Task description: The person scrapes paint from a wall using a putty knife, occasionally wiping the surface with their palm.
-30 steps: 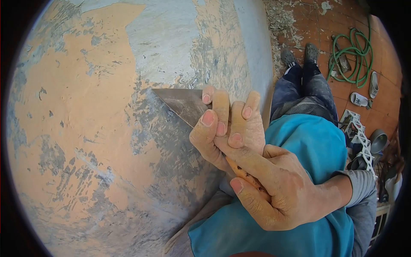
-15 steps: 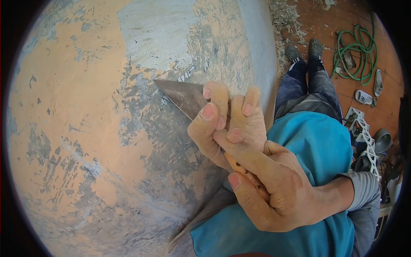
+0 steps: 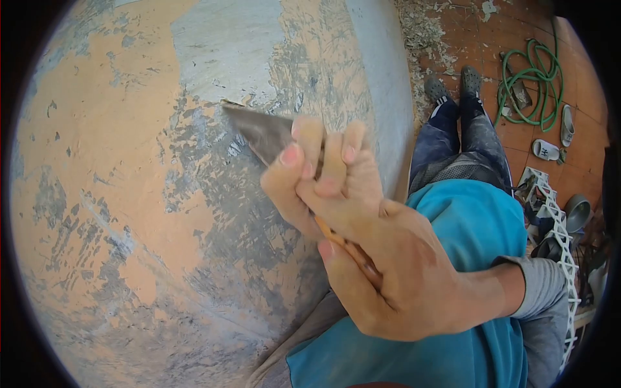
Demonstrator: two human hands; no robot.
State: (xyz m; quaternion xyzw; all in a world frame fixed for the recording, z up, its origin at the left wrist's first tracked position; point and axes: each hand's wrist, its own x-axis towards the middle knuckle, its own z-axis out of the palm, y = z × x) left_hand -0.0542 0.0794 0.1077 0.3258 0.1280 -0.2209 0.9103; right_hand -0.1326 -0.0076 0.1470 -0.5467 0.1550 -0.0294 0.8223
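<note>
A scraper with a dark, flat triangular blade (image 3: pixel 259 130) and an orange handle (image 3: pixel 349 249) is held against the wall (image 3: pixel 129 168). My right hand (image 3: pixel 411 275) is wrapped round the handle, its thumb along the lower side. Farther up, my left hand (image 3: pixel 343 161) grips the scraper near the base of the blade, fingers curled and overlapping my right hand's fingers. The blade's tip touches the lower edge of a pale grey patch (image 3: pixel 226 52). Peach paint and scratched grey areas surround it.
Below are the person's own legs (image 3: pixel 479 136) and blue top (image 3: pixel 472 220). On the tiled floor (image 3: pixel 517 139) lie paint flakes (image 3: pixel 420 39), a coiled green hose (image 3: pixel 557 71) and light slippers (image 3: pixel 546 150). A white lattice strip (image 3: pixel 564 249) and a metal bowl (image 3: pixel 577 212) are at the right.
Both hands and the scraper have shifted left and slightly up in view, the blade tip reaching the pale patch's edge. The whole view has also shifted slightly.
</note>
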